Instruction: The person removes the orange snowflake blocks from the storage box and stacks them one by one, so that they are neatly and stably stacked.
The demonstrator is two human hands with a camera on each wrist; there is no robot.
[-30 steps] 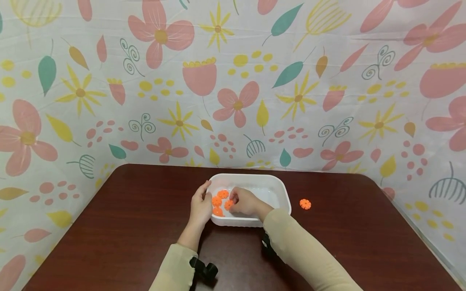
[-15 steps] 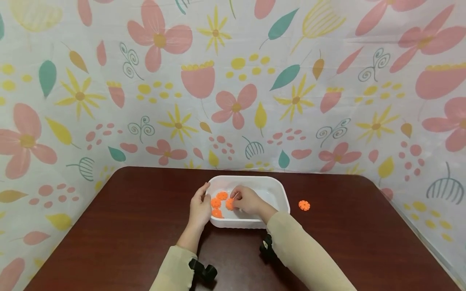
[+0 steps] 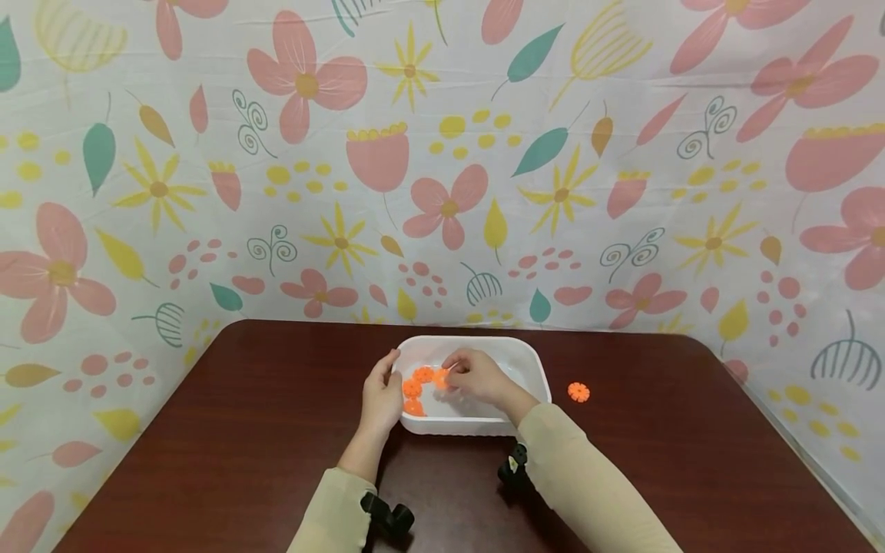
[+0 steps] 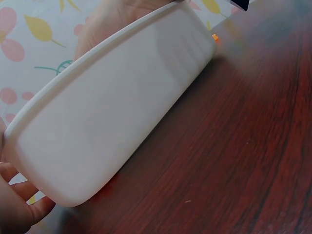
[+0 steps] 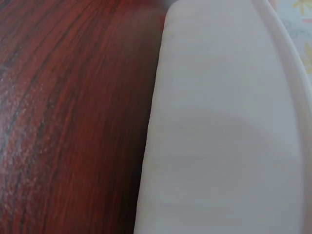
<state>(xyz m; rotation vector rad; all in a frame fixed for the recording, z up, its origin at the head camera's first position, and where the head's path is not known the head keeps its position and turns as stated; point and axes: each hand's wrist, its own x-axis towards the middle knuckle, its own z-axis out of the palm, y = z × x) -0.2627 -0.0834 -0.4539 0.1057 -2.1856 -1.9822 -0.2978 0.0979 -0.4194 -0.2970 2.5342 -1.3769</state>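
Right hand (image 3: 480, 378) is shifting up and slightly right since a second ago, bringing an orange disc (image 3: 440, 379) along – thumb and fingertips narrow, pinching it. That disc is showing just left of frame center, over the white tray (image 3: 459, 425); can't tell if it's touching its neighbor. Three other discs (image 3: 412, 388) are lying at the tray's left end. Left hand (image 3: 382, 392) is gripping that end – fingers at its upper-left corner. Loose disc (image 3: 578, 392) is lying on the brown table (image 3: 276, 430), right of the tray.

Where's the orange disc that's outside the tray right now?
In the head view, the orange disc lies on the dark table, just right of the white tray.
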